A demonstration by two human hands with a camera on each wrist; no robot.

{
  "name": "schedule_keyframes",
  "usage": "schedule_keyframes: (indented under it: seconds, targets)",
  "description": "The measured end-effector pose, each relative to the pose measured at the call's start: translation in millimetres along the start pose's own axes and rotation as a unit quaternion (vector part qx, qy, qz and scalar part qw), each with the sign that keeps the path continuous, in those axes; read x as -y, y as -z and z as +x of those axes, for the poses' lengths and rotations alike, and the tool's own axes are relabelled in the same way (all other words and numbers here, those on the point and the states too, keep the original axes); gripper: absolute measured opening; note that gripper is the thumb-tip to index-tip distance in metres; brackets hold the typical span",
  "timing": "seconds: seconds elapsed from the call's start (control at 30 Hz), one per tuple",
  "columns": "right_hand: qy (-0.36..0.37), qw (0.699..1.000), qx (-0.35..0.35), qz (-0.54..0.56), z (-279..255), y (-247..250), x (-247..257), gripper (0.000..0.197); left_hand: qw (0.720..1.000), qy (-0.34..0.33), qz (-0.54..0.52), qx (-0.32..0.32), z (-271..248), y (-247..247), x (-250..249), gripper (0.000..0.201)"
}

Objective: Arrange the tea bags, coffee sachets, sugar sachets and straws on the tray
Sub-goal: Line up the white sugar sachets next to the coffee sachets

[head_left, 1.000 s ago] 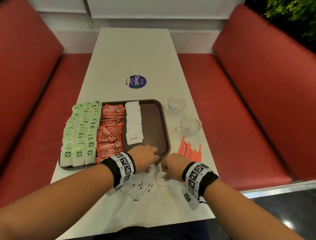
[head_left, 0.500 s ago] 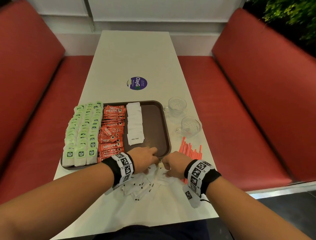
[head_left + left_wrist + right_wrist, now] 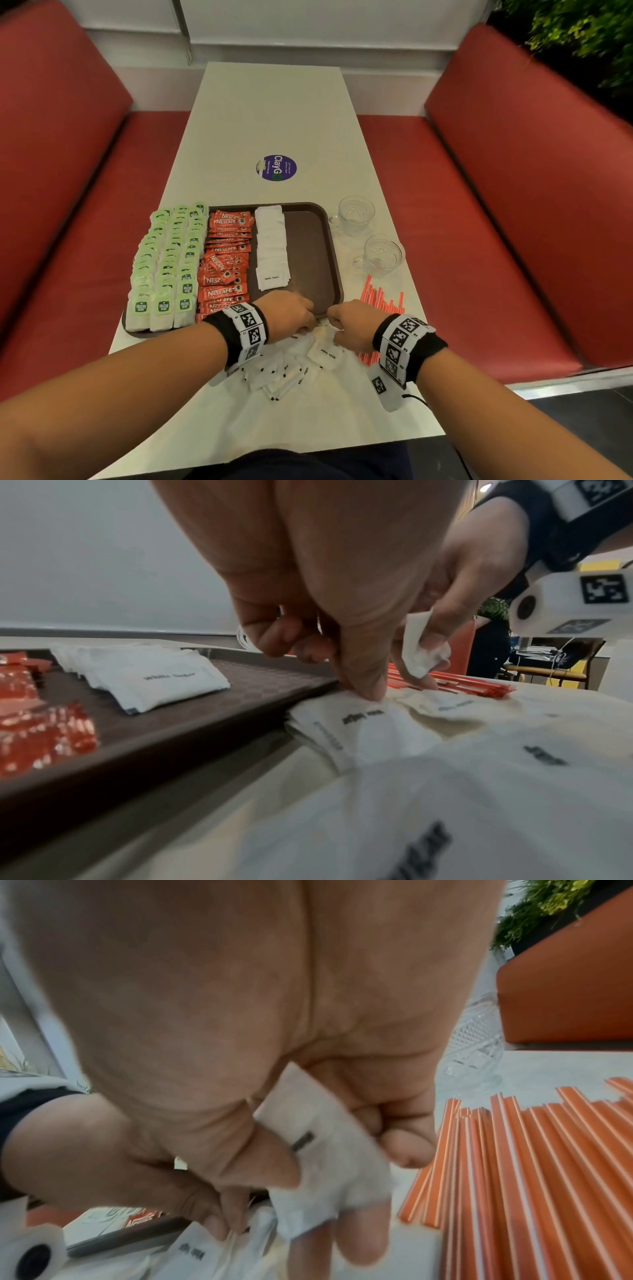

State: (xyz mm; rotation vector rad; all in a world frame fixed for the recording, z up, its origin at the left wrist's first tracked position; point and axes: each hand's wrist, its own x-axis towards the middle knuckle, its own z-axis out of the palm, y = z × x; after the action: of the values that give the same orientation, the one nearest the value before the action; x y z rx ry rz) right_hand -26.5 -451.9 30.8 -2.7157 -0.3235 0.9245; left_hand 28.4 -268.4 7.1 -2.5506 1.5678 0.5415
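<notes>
On the tray (image 3: 334, 240) the tea bags (image 3: 164, 260), coffee sachets (image 3: 226, 260) and one sugar column (image 3: 272, 246) look done, while both hands, left hand (image 3: 291, 313) and right hand (image 3: 349, 323), pinch loose sugar sachets (image 3: 291, 370) on the bench just before the tray, and the straws (image 3: 383, 301) wait beside it.

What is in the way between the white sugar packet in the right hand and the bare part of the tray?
Nothing visible blocks it. The right hand pinches a sugar sachet just short of the tray, whose low near rim is all it must clear. The bare brown floor beside the sugar row lies open; the left hand sits to one side.
</notes>
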Motion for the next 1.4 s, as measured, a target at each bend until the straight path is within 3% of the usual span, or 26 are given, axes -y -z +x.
schedule_keyframes:
  seconds: [0.07,0.2,0.3,0.4,0.5,0.6,0.67,0.77,0.87,0.97,1.13,1.27,1.4]
  targets:
    - [-0.011,1.000,0.002,0.009,1,1,2,0.032,1.000,0.001,-0.002,-0.002,1,0,0,0.017]
    - [-0.010,0.999,0.003,0.043,0,2,4,0.020,0.999,-0.006,-0.045,-0.020,1,-1,5,0.018]
    - [0.014,0.997,-0.007,0.077,1,1,1,0.032,0.995,0.005,-0.085,-0.043,-2,6,5,0.019]
    - [0.045,0.993,-0.046,0.095,4,0,0,0.043,0.980,0.063,-0.154,-0.111,-11,16,10,0.015]
    - [0.061,0.984,-0.108,0.125,9,2,4,0.027,0.952,0.095,-0.215,-0.195,-24,22,18,0.009]
    - [0.065,0.964,-0.195,0.169,18,8,8,0.011,0.932,0.118,-0.251,-0.234,-35,25,23,0.005]
    - [0.063,0.955,-0.231,0.177,23,12,9,0.013,0.928,0.136,-0.260,-0.231,-39,26,29,0.005]
    - [0.059,0.945,-0.254,0.199,28,18,11,0.008,0.947,0.146,-0.225,-0.177,-45,26,34,0.005]
    - [0.072,0.954,-0.220,0.193,29,21,18,0.004,0.951,0.156,-0.196,-0.180,-44,25,31,0.023]
    - [0.083,0.959,-0.205,0.175,33,20,23,0.004,0.945,0.161,-0.212,-0.192,-39,22,30,0.018]
    - [0.056,0.952,-0.203,0.223,36,19,20,0.025,0.938,0.273,-0.185,-0.111,-39,7,53,0.023]
    - [0.046,0.947,-0.194,0.252,35,20,18,0.011,0.914,0.340,-0.194,-0.107,-32,-4,65,0.020]
    - [0.037,0.950,-0.188,0.248,40,18,15,0.016,0.909,0.376,-0.146,-0.105,-22,-7,72,0.023]
